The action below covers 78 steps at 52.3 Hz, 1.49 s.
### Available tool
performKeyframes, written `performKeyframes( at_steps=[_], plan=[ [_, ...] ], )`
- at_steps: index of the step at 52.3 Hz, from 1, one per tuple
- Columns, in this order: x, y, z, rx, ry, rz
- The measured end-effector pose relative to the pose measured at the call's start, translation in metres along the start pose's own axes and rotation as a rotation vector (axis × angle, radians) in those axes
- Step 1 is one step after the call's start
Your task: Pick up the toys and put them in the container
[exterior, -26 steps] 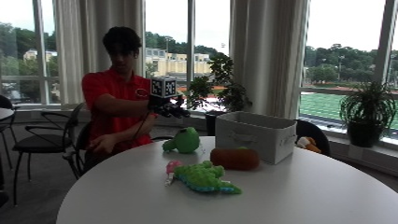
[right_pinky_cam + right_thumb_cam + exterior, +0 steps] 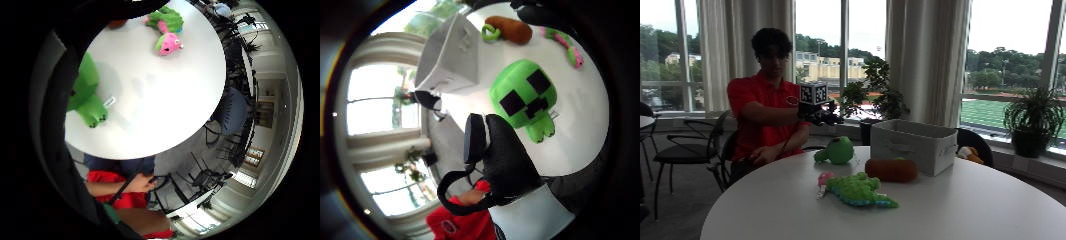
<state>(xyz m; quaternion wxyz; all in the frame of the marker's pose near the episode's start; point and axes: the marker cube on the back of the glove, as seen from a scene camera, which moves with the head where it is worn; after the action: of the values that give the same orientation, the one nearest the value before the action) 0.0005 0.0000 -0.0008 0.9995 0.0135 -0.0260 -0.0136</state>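
The person sits behind a round white table [image 2: 986,210] with the gloved right hand [image 2: 821,116] raised in the air above the table's far edge, over the green block-faced plush [image 2: 838,150]. The hand holds nothing; whether its fingers are straight or curled cannot be told from the outside view, and the thumb side palm view shows only one gloved digit [image 2: 507,160] extended in front of the camera. The bare left hand [image 2: 763,156] rests low near the table edge.

Task items on the table:
- Green block-faced plush: upright near the far edge, apart from the hand; its black square face shows in the thumb side palm view [image 2: 527,97].
- Brown plush with a green loop [image 2: 891,170]: lying just beside the front wall of the container.
- Green and pink crocodile-like plush [image 2: 856,190]: lying nearer the table centre, pink head pointing toward the person's side.
- White fabric container [image 2: 913,144]: upright, open top, on the far side of the table
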Motion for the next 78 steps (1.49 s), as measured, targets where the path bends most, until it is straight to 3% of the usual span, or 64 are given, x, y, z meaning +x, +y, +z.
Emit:
performKeyframes(
  at_steps=[25, 43, 54, 64, 78],
  plan=[
    [-0.028, -0.034, 0.043, 0.008, -0.099, -0.061],
    [-0.032, -0.062, 0.106, -0.187, 0.026, -0.024],
    [-0.026, -0.071, 0.108, -0.306, 0.134, -0.023],
    [-0.048, -0.06, 0.115, -0.151, 0.06, -0.008],
    [-0.031, -0.079, 0.08, -0.096, 0.027, -0.009]
  ],
)
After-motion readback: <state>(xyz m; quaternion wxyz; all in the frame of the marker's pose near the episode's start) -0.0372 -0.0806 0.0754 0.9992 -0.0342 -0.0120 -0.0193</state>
